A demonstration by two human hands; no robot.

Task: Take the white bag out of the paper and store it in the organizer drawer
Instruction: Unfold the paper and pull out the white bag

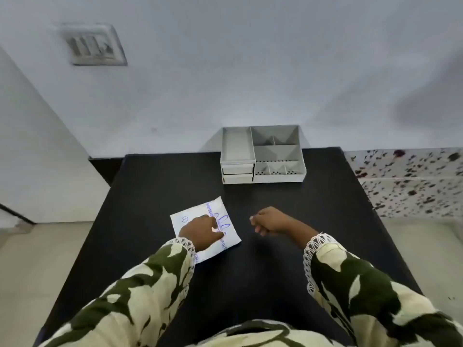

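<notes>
A white paper packet (220, 211) with blue print lies flat on the black table (150, 196), left of centre. My left hand (200, 232) rests on top of it, fingers pressing down on the paper. My right hand (271, 221) hovers to the right of the packet, fingers curled with nothing in them. The white bag is not visible. The grey organizer (263, 155) stands at the table's far edge, with open compartments on top and two closed drawers (237, 174) at its front left.
A white wall rises behind the table, with a switch plate (94, 46) at upper left. A speckled counter (411, 179) lies to the right. Pale floor shows on both sides of the table.
</notes>
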